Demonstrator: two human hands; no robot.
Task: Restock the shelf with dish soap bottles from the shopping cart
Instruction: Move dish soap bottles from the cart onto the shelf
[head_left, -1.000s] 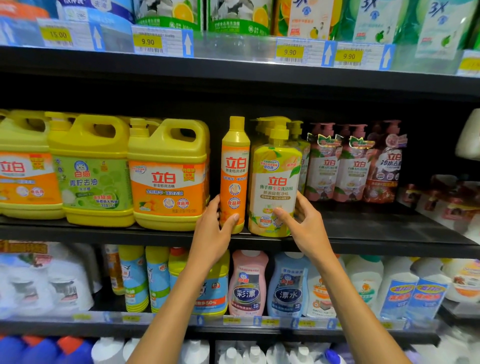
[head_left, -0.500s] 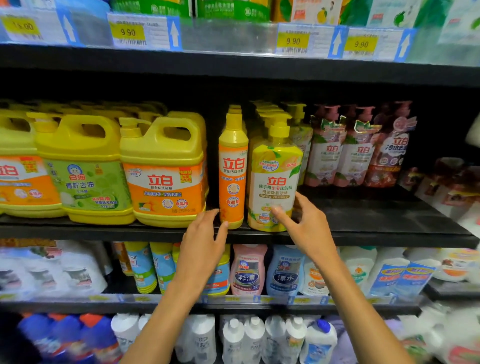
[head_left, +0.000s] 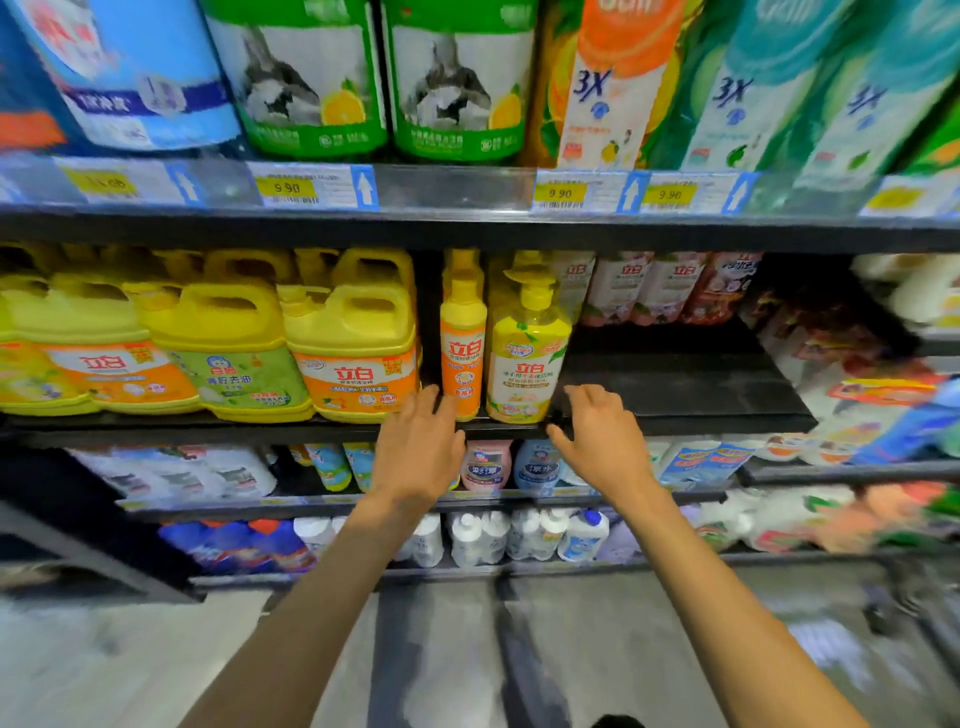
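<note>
A slim orange dish soap bottle (head_left: 462, 348) with a yellow cap stands at the front of the middle shelf (head_left: 675, 410). Right beside it stands a yellow pump bottle (head_left: 524, 358), with more bottles lined up behind both. My left hand (head_left: 421, 447) hovers just below and left of the orange bottle, fingers apart, holding nothing. My right hand (head_left: 597, 436) is spread over the shelf edge to the right of the pump bottle, also free of it. The shopping cart is mostly out of sight.
Large yellow handled jugs (head_left: 358, 343) fill the shelf's left half. Pink pump bottles (head_left: 654, 286) stand at the back right, with bare black shelf in front. Refill pouches sit on the top shelf, price tags (head_left: 311, 187) below. Lower shelves hold more bottles. Grey floor below.
Both hands have let go of the two front bottles and drawn back and down to the shelf edge. My head has pulled back and tilted down, showing the floor.
</note>
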